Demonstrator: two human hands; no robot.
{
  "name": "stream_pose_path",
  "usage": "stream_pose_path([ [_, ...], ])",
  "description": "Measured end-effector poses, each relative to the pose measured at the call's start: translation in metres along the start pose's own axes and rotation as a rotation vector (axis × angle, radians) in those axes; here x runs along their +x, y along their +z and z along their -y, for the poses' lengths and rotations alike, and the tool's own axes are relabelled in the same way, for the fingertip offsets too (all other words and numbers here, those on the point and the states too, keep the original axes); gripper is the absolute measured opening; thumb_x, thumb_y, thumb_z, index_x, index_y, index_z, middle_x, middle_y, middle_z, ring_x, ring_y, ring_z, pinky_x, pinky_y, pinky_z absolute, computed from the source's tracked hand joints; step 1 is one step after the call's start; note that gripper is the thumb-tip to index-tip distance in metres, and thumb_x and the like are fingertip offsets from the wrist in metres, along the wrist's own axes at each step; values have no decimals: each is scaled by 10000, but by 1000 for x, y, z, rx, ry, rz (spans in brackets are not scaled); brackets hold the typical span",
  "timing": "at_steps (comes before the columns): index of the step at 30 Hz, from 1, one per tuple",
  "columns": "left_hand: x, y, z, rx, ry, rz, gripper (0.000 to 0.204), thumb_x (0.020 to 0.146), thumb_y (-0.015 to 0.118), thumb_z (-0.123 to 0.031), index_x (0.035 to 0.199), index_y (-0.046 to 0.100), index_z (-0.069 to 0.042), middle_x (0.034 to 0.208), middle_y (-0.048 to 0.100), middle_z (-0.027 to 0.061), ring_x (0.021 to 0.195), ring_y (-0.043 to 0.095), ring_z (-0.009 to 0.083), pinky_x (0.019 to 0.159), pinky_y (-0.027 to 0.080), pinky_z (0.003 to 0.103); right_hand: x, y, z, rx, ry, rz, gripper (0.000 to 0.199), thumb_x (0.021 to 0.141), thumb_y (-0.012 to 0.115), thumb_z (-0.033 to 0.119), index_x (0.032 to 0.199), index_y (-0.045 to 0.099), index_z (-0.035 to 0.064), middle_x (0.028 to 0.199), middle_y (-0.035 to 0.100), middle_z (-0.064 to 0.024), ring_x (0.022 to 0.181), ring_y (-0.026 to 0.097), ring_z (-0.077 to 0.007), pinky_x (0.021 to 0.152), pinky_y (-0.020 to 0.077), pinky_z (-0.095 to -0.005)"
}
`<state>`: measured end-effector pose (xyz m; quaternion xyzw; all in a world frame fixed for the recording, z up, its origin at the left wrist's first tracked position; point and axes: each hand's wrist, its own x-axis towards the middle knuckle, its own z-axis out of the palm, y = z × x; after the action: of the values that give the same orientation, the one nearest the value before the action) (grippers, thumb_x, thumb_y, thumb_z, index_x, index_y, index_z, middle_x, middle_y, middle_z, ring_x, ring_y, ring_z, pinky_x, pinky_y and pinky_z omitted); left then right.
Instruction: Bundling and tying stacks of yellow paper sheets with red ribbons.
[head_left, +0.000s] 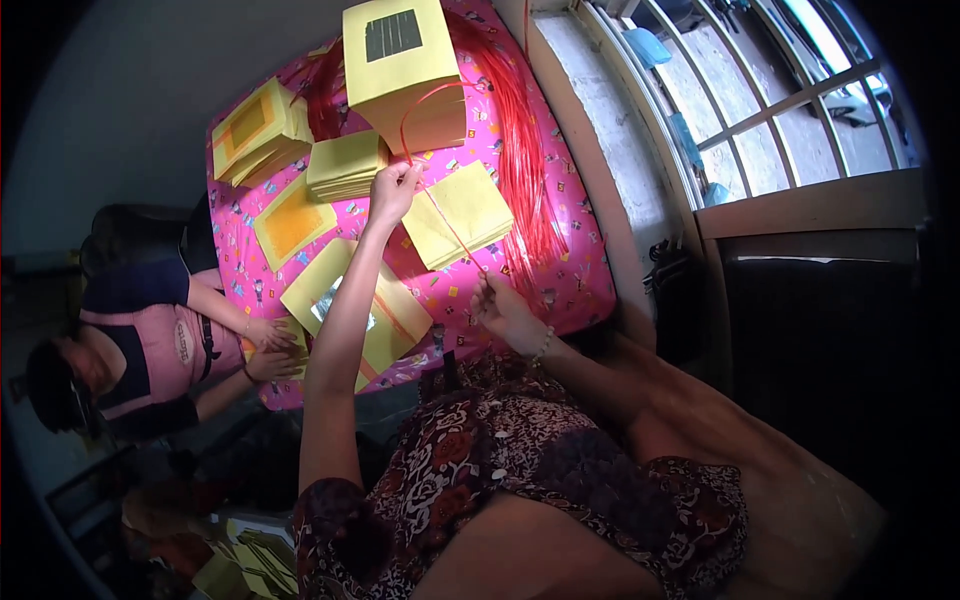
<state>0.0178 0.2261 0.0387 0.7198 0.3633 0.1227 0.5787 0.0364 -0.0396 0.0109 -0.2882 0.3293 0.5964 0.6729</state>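
A thin red plastic strip [446, 222] runs slantwise across a stack of yellow paper [465, 205]. At the stack's far left corner, my left hand [394, 190] pinches the strip, whose loose end curves up in front of a tall paper stack. By the near edge of the same stack, my right hand [503, 308] has its fingers closed on the strip's other end. To the right, a long bundle of shiny red strips [520, 160] lies on the pink patterned tablecloth [585, 270].
Behind stands the tall yellow paper stack [408, 90]; a smaller stack [345, 167] sits beside my left hand. Further left are another stack [262, 130] and orange-printed sheets [296, 222]. A co-worker's hands [270, 350] rest on yellow paper. A barred window [760, 120] is at right.
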Motion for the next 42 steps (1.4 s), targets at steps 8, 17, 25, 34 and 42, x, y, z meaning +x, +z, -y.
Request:
stream_pose_path([
  [8,39,18,20,148,64,-15,277,927,569,-276,964,719,-46,726,684,56,659,620,95,614,477,266,6,5,2,15,-71,-14,188,984,485,259,909,533,93,673,477,29,623,495,-98,609,489,-242],
  [17,60,22,45,358,-207,80,282,923,593,-265,925,698,-2,792,677,20,650,608,74,601,491,216,37,-9,-4,26,33,-23,202,988,483,284,919,563,112,709,546,41,659,547,-94,627,491,-253],
  [25,89,16,72,111,-509,384,217,870,677,-235,873,695,-19,670,643,12,490,532,63,398,372,205,105,-36,-2,-65,-35,-316,230,986,481,283,886,579,100,686,573,17,589,559,-111,558,503,-267],
  [34,105,29,103,237,-552,530,210,863,684,-252,855,718,-45,712,668,42,500,552,91,467,432,239,139,-34,-14,-32,-312,-484,163,951,538,167,828,587,72,702,612,-40,518,545,-131,509,497,-273],
  [42,113,35,161,415,-296,530,155,701,542,-69,548,534,-49,514,420,-9,493,398,86,487,326,303,150,-19,-21,89,-369,-555,133,932,561,115,811,567,61,767,626,-44,632,589,-141,582,500,-249],
])
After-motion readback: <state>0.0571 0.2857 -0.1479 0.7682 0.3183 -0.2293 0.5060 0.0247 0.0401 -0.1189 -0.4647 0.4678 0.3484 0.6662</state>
